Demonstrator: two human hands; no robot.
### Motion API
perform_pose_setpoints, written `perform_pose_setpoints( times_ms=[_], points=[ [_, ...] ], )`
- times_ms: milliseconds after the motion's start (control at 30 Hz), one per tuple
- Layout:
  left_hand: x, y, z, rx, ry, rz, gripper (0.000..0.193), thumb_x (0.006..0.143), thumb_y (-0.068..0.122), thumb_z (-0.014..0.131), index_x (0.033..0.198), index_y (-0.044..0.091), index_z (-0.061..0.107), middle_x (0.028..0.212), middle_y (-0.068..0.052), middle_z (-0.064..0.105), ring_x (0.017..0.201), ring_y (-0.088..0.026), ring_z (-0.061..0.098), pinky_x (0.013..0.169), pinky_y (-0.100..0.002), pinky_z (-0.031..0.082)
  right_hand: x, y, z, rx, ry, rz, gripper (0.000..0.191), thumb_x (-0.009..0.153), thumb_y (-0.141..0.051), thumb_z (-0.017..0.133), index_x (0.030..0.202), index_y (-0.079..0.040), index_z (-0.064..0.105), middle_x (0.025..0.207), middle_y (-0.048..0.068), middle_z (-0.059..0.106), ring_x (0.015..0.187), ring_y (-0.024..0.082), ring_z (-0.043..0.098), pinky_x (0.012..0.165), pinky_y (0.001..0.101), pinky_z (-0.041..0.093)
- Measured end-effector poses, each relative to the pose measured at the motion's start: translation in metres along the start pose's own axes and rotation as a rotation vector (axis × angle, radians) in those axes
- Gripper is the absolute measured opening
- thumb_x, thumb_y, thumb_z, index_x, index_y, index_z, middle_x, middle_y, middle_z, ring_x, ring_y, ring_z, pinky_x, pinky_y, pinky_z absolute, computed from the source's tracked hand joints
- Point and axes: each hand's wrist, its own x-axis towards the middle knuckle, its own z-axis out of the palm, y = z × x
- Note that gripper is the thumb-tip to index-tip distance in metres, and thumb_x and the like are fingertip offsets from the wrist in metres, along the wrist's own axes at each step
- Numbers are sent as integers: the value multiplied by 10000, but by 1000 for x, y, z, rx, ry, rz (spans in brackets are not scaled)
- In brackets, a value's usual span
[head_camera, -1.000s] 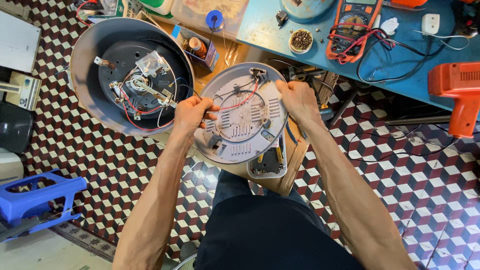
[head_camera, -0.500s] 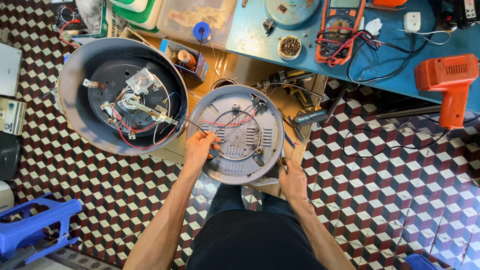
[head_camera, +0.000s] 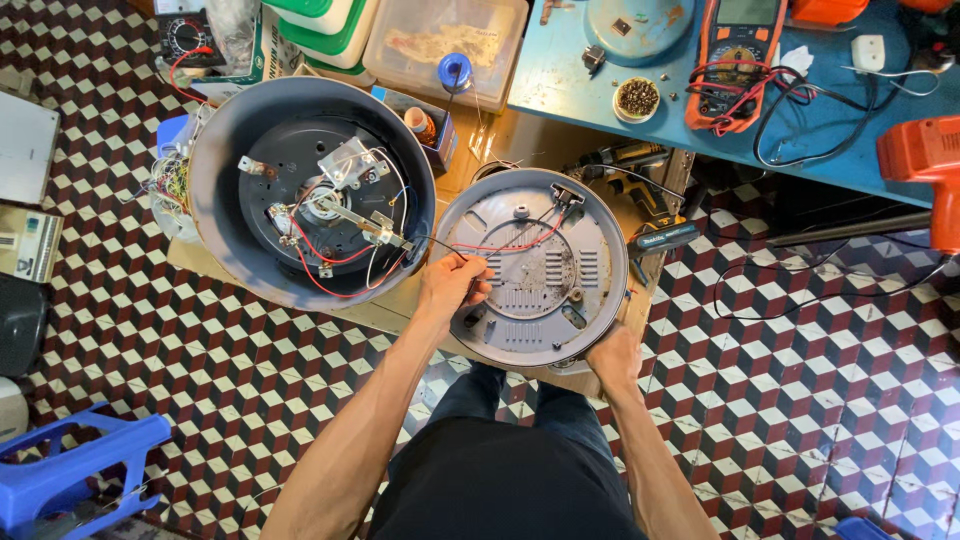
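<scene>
The round grey base plate (head_camera: 535, 270) is being steadied at its near right rim by the right hand (head_camera: 612, 362), closed on the edge, so that its ribbed inner face is kept turned up. It is lying on the wooden board (head_camera: 420, 300) over the lap, right of the open appliance body (head_camera: 310, 190). The left hand (head_camera: 452, 285) is being held over the plate's left side, fingers pinched narrowly on the thin wires (head_camera: 500, 243) that are running from the body across to the plate. These red and dark leads are keeping the two parts tethered. At the far side, a blue worktop (head_camera: 600, 70) is carrying a multimeter (head_camera: 735, 60); a screwdriver (head_camera: 660, 238) is lying just right of the plate.
</scene>
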Motion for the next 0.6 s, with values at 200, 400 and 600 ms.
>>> perform_pose_setpoints(
  times_ms=[200, 400, 600],
  points=[
    [0, 9, 2, 22, -43, -5, 156, 894, 177, 693, 944, 30, 673, 870, -83, 752, 645, -107, 664, 536, -232, 551, -35, 8, -40, 566, -258, 669, 184, 855, -112, 689, 888, 67, 716, 613, 83, 616, 483, 147, 512, 431, 298, 363],
    [-10, 2, 6, 9, -74, 6, 155, 903, 195, 693, 944, 51, 653, 889, -76, 755, 668, -100, 675, 556, -228, 566, -79, -8, -117, 673, -174, 617, 172, 870, -126, 694, 935, 26, 741, 578, -5, 536, 462, 70, 419, 419, 231, 285],
    [-8, 0, 13, -42, -59, 51, 188, 895, 207, 708, 938, 34, 650, 871, -85, 748, 624, -105, 662, 538, -233, 544, -93, -34, -233, 891, -219, 375, 390, 895, -110, 682, 1182, 154, 672, 876, 173, 650, 709, 112, 653, 622, 211, 553]
  ],
)
